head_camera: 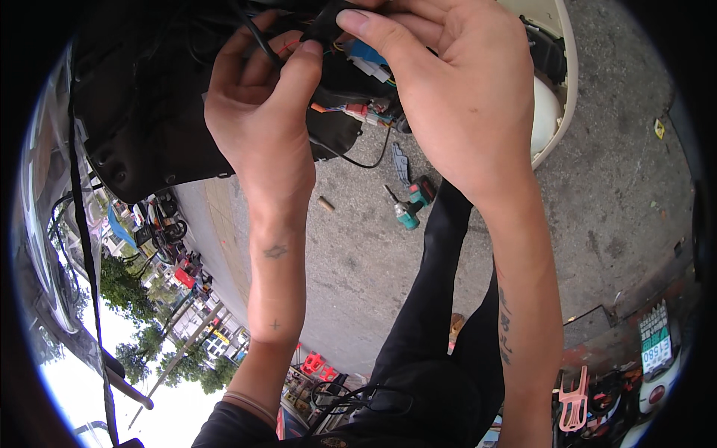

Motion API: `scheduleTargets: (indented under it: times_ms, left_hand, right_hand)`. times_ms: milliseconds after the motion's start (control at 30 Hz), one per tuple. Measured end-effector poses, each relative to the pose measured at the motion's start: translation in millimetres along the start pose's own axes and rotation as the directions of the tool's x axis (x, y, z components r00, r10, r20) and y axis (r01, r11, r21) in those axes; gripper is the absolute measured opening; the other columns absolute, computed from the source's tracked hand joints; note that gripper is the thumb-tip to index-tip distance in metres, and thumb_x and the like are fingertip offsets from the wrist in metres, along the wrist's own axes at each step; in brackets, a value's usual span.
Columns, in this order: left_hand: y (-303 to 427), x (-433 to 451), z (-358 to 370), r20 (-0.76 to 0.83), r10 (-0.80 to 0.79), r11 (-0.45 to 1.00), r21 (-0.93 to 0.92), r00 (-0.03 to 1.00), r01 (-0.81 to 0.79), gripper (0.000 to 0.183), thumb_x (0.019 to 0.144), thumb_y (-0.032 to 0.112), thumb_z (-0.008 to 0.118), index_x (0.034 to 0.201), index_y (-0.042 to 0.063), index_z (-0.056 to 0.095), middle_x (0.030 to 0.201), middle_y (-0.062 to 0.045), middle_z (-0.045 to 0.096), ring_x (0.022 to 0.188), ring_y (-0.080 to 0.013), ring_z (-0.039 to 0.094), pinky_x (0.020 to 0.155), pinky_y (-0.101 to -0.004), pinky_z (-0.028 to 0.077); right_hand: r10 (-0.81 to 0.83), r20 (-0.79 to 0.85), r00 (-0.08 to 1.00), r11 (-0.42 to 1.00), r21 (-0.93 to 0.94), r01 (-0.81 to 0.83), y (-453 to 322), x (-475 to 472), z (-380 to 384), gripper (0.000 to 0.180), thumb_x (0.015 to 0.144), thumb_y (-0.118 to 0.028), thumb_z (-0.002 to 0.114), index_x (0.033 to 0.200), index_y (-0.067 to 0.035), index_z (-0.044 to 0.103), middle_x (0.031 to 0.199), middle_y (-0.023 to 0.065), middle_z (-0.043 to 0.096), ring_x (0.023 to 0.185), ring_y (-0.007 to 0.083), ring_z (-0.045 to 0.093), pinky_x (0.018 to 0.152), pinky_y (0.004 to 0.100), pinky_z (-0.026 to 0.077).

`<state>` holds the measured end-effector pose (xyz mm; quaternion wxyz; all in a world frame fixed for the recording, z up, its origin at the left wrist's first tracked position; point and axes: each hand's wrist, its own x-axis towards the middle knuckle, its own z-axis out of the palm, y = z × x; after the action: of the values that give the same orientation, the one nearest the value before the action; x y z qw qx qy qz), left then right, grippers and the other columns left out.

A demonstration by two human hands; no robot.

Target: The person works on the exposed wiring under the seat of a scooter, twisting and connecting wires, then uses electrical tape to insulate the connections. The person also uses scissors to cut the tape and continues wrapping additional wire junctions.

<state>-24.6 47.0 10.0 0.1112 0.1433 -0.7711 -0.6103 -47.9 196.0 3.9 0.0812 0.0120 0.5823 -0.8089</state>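
Observation:
My left hand pinches a black piece, tape or a sleeve, between thumb and fingers at the top of the view. On the same piece rests the thumb of my right hand, whose other fingers are partly hidden behind it. Thin coloured wires run out of the piece, and a black cable passes across my left fingers. Beside my right thumb are blue and white connectors. Lower down hang red and white plug connectors with wires. A black plastic panel lies behind my left hand.
A teal cordless power tool and a grey plastic strip lie on the pavement. At the right stands a cream body panel. Clear plastic sheeting hangs left. A pink chair and parked scooter are lower right.

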Motion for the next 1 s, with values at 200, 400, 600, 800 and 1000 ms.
scheduleTargets:
  times_ms: [200, 400, 600, 800, 1000]
  left_hand:
    - [5, -7, 13, -0.017, 0.019, 1.000, 0.022, 1.000, -0.019, 0.049, 0.093, -0.003, 0.072, 0.136, -0.010, 0.050, 0.111, -0.018, 0.074, 0.103, -0.0184, 0.071, 0.096, -0.0288, 0.054]
    - [1, -6, 14, -0.024, 0.108, 0.994, 0.006, 0.994, -0.108, 0.057, 0.087, -0.005, 0.079, 0.134, -0.011, 0.046, 0.103, -0.018, 0.076, 0.094, -0.0144, 0.072, 0.088, -0.0254, 0.056]
    - [-8, -1, 10, -0.001, 0.294, 0.952, 0.094, 0.956, -0.293, 0.063, 0.085, -0.008, 0.080, 0.137, -0.011, 0.045, 0.103, -0.017, 0.076, 0.097, -0.0159, 0.072, 0.089, -0.0276, 0.057]
    - [-2, -8, 11, 0.013, 0.233, 0.952, 0.201, 0.972, -0.231, 0.064, 0.090, -0.005, 0.076, 0.144, -0.011, 0.041, 0.107, -0.018, 0.075, 0.101, -0.0177, 0.072, 0.094, -0.0292, 0.056]
    - [5, -8, 13, -0.012, 0.119, 0.984, 0.136, 0.993, -0.117, 0.063, 0.091, -0.003, 0.075, 0.142, -0.013, 0.040, 0.108, -0.019, 0.074, 0.099, -0.0177, 0.071, 0.091, -0.0283, 0.056]
  right_hand:
    - [0.101, 0.015, 0.995, 0.987, 0.125, -0.102, -3, 2, -1, 0.005, 0.097, 0.003, 0.065, 0.098, 0.008, 0.065, 0.083, 0.0095, 0.072, 0.076, 0.0094, 0.070, 0.066, 0.0213, 0.054]
    - [0.139, -0.026, 0.990, 0.988, 0.064, -0.137, -11, 4, 0, 0.009, 0.097, 0.002, 0.065, 0.099, 0.010, 0.066, 0.084, 0.0117, 0.073, 0.077, 0.0102, 0.070, 0.068, 0.0215, 0.055]
    - [0.093, 0.084, 0.992, 0.971, 0.212, -0.109, -8, 13, -8, 0.010, 0.096, 0.002, 0.065, 0.099, 0.012, 0.065, 0.086, 0.0141, 0.074, 0.078, 0.0114, 0.070, 0.069, 0.0225, 0.055]
    - [0.063, 0.027, 0.998, 0.998, 0.017, -0.063, -13, 7, -1, 0.008, 0.096, 0.003, 0.064, 0.099, 0.011, 0.065, 0.086, 0.0137, 0.073, 0.079, 0.0119, 0.071, 0.070, 0.0227, 0.055]
    - [0.040, 0.078, 0.996, 0.998, 0.048, -0.044, -11, 8, -6, 0.007, 0.096, 0.004, 0.063, 0.099, 0.011, 0.064, 0.087, 0.0135, 0.073, 0.079, 0.0121, 0.071, 0.071, 0.0230, 0.056]
